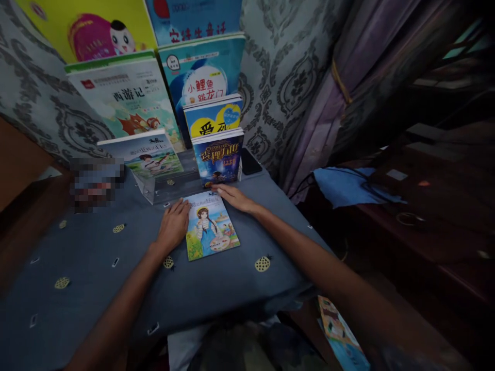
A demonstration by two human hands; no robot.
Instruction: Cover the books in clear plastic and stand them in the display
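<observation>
The illustrated book (211, 224) lies flat on the blue-covered table (96, 257), just before a clear stand (162, 186) of upright books. The left hand (174, 224) rests flat, fingers spread, on its left edge; the right hand (234, 197) lies open at its top right corner.

- Left hand (172, 224): bare, no glove, ring or watch visible.
- Right hand (234, 198): bare, likewise unadorned.
- Forearms: both uncovered to the frame edge, no sleeves or cuffs in view.
</observation>
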